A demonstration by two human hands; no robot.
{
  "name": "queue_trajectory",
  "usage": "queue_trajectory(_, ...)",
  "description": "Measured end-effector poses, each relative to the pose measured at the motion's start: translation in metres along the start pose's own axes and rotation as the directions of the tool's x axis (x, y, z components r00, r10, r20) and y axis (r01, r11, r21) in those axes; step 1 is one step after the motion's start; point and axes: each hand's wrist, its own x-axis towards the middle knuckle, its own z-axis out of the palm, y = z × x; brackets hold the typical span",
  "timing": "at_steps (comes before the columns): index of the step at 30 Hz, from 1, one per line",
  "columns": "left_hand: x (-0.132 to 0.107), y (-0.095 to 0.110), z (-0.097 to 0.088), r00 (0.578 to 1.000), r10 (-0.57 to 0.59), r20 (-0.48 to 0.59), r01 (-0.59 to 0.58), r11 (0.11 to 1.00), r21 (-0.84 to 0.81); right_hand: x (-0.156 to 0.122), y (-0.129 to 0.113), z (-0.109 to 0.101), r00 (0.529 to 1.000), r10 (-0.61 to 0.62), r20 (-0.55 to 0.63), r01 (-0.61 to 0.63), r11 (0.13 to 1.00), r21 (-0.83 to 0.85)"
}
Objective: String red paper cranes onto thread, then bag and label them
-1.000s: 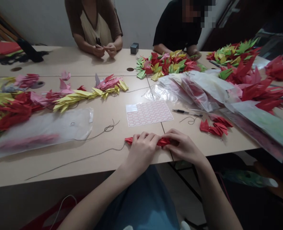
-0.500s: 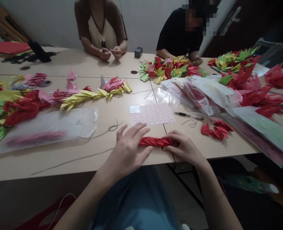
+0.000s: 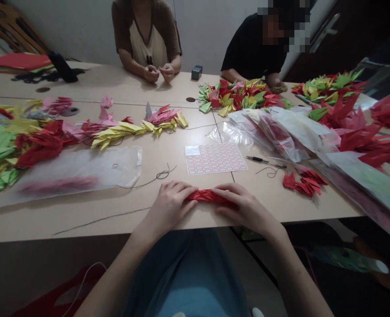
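Since the earlier frame our left hand point(image 3: 170, 204) has come down from its spread, lifted pose, and now its fingers are closed around the left end of the red paper strip point(image 3: 205, 195). Our right hand point(image 3: 244, 207) grips the right end, so both hands are clamped on the strip with only a short red part showing between them. The strip lies at the near edge of the pale wooden table point(image 3: 168, 145), just in front of a sticker sheet point(image 3: 215, 158). A thin dark string point(image 3: 109, 215) runs to the left over the table, and beside it lies a clear plastic bag point(image 3: 79, 174). A black pen point(image 3: 264, 161) and some small red folded pieces point(image 3: 303, 182) are to the right. Farther back a yellow paper chain point(image 3: 129, 131) stretches across the surface, and a heap of mixed folded papers point(image 3: 241, 94) sits near crumpled plastic bags point(image 3: 281, 127). Two other people sit at the far side before a plain light wall point(image 3: 208, 26), one in a brown cardigan point(image 3: 168, 31) and one in a black shirt point(image 3: 252, 48), with a small dark box point(image 3: 196, 72) between them.
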Motion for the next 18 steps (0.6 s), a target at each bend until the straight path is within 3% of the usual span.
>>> queue_trajectory(9,0.001,-0.004,0.004,0.997,0.073,-0.024,-0.074,0.995,-0.073,0.008,0.003,0.016,0.998,-0.036,-0.057,0.037,0.999,0.008)
queue_trajectory(13,0.001,-0.004,0.004,0.997,0.071,-0.025,-0.073,0.993,-0.089,0.012,-0.005,0.014,1.000,-0.014,-0.014,0.014,1.000,-0.011)
queue_trajectory(18,0.000,-0.003,0.004,0.998,0.065,-0.022,-0.067,0.993,-0.095,0.016,-0.007,0.020,0.997,-0.071,0.010,0.072,0.992,-0.103)
